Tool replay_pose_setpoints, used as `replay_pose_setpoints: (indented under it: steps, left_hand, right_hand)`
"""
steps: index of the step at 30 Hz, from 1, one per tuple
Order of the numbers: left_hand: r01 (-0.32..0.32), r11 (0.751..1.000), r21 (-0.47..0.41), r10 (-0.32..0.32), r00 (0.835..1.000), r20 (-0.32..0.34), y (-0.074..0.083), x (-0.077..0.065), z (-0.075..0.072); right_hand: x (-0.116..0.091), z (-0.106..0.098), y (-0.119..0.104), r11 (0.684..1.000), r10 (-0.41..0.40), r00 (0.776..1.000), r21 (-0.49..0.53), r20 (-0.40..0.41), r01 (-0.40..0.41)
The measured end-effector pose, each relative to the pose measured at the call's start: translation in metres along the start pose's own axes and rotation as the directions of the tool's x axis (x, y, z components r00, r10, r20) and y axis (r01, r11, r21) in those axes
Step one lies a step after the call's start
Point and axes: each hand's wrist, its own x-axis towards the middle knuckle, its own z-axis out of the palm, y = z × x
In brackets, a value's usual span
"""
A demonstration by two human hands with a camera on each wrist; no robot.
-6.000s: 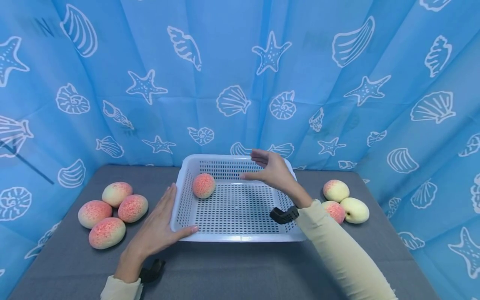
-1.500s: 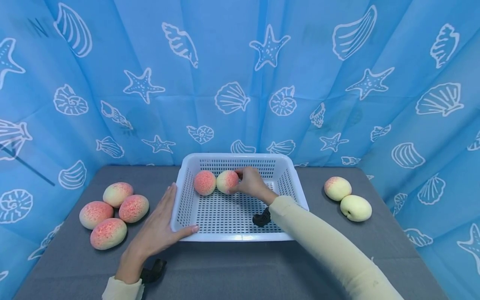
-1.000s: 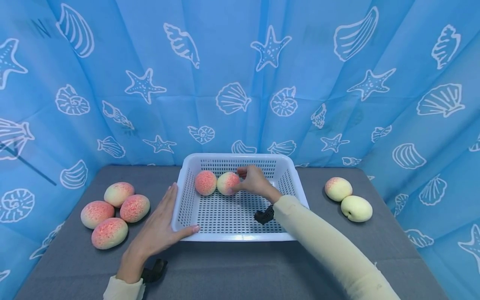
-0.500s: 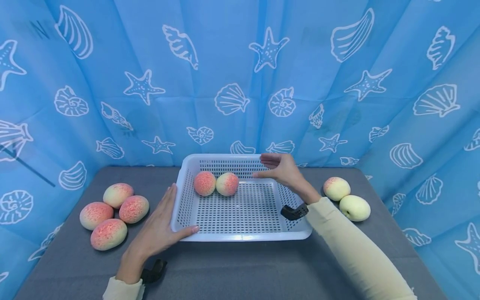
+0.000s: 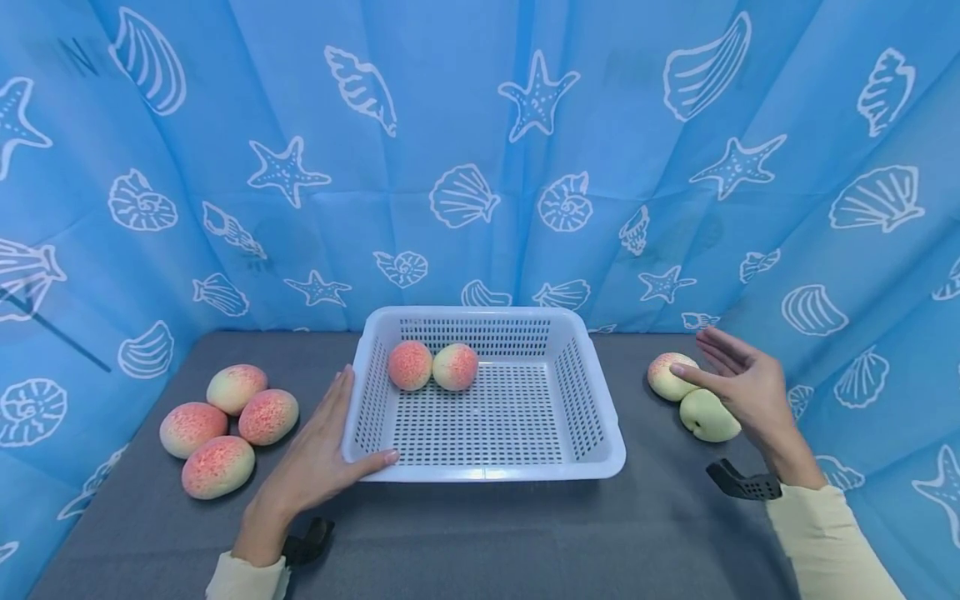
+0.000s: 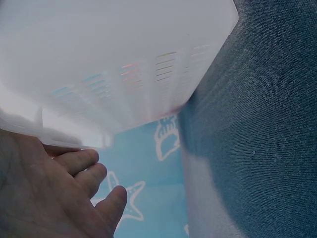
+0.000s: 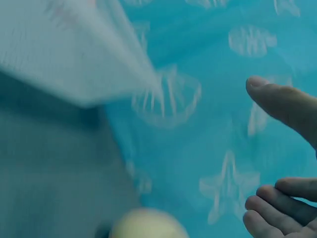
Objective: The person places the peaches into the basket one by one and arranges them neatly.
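A white perforated plastic basket [image 5: 486,475] stands mid-table, with two pink-and-cream peaches inside, one peach [image 5: 410,366] by its left wall and another peach [image 5: 455,367] right beside it. My left hand [image 5: 315,454] rests along the basket's left rim, fingers straight and thumb over the front corner; the left wrist view shows its fingertips [image 6: 89,168] beside the basket wall. Over at the right, my right hand [image 5: 750,392] holds nothing, thumb and fingers spread above two paler peaches: a blushed peach [image 5: 667,377] and a yellow-green peach [image 5: 707,418], partly covered by the hand.
Several pink peaches [image 5: 217,468] lie grouped on the grey cloth-covered table [image 5: 480,542], left of the basket. A blue curtain [image 5: 465,250] with white shell and starfish prints hangs behind and along both sides.
The right hand placed a peach beside the first one in the basket, let go, and moved right to the two peaches on the table. The left hand stayed on the basket's rim.
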Motion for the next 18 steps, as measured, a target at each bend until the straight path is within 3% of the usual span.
replay_pose_setpoints:
  steps: [4, 10, 14, 18]
  left_hand:
    - [0.001, 1.000, 0.004, -0.001, 1.000, -0.002, 0.000, 0.000, 0.000]
    - [0.002, 1.000, 0.001, -0.002, 1.000, -0.002, 0.002, 0.000, 0.000]
    - [0.005, 1.000, 0.003, -0.005, 1.000, -0.002, 0.002, 0.000, -0.001]
    - [0.006, 1.000, -0.001, -0.006, 1.000, -0.002, 0.002, 0.000, -0.001]
  right_hand:
    - [-0.014, -0.015, 0.037, 0.994, 0.065, 0.996, -0.083, -0.067, -0.070]
    - [-0.029, -0.014, 0.088, 0.970, 0.200, 0.977, -0.122, -0.078, -0.209]
    - [-0.035, -0.006, 0.108, 0.958, 0.256, 0.965, -0.119, -0.058, -0.261]
    - [-0.033, 0.001, 0.116, 0.954, 0.270, 0.959, -0.109, -0.091, -0.279]
